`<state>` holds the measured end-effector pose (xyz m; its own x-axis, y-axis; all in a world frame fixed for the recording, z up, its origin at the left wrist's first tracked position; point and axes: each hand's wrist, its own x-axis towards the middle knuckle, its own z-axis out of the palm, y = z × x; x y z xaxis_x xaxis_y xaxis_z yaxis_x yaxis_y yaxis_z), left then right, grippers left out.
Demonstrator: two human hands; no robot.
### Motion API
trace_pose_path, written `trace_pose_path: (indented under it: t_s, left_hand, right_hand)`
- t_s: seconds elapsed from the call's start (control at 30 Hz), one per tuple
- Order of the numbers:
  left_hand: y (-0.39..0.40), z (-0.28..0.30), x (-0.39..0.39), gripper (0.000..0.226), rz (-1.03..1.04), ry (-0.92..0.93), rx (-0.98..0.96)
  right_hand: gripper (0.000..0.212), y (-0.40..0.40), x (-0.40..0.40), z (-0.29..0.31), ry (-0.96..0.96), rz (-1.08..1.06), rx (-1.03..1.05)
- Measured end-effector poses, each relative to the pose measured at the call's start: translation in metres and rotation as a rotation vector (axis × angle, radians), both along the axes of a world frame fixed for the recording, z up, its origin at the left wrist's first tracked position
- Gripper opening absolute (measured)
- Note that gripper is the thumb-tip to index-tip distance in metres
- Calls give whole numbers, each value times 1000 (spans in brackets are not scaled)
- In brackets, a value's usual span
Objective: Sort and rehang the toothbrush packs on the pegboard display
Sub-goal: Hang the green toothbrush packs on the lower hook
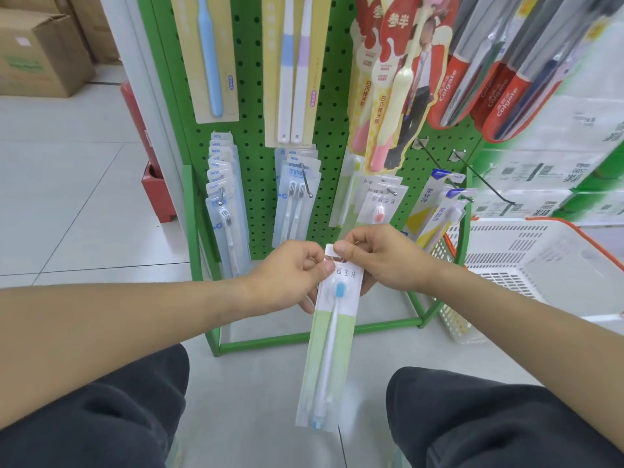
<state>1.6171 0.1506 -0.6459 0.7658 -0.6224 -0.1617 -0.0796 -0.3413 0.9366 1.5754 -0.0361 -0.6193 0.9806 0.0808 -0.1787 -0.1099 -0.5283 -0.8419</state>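
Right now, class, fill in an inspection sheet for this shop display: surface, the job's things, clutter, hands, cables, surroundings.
Surface: green pegboard, upright, hung with toothbrush packs on metal hooks.
Job's things: blue toothbrush pack off the board, hanging down between the knees; matching pink pack on a lower hook; one bare hook at lower right.
Clutter: white basket on the floor to the right.
Hands: left hand grips the blue pack's upper edge; right hand pinches its hang tab.
Cables: nothing seen.
Surroundings: cardboard boxes at upper left, a red stand beside the board, tiled floor.
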Motion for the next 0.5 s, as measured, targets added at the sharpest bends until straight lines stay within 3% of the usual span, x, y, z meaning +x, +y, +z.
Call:
trace_pose_path:
  t_s: [0.17,0.5]
  left_hand:
    - [-7,3,-2,17,177,-6,-164]
    - [-8,9,-5,19,128,39,-182]
  right_hand:
    - [21,-8,1,4,-11,2,87]
    - [18,-9,-8,14,-24,-35,226]
